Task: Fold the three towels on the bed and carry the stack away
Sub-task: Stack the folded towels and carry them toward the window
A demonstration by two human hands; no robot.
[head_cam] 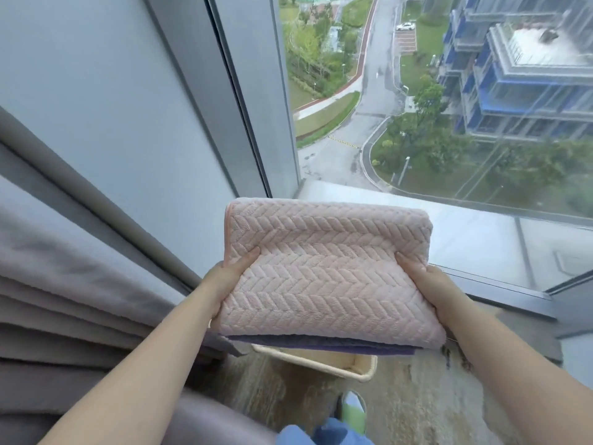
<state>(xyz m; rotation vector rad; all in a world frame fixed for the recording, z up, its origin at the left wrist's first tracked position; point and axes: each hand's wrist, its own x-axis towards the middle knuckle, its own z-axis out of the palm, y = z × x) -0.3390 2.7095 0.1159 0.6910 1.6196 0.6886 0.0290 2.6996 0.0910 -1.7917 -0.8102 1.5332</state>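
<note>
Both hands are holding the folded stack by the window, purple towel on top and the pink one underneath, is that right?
Not quite: the head view shows the pink towel on top and the purple towel underneath. The rest holds: the left hand and right hand grip the stack by the window.

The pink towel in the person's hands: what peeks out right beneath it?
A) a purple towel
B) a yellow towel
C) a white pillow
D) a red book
A: the edge of a purple towel shows just under the near edge of the pink towel.
</note>
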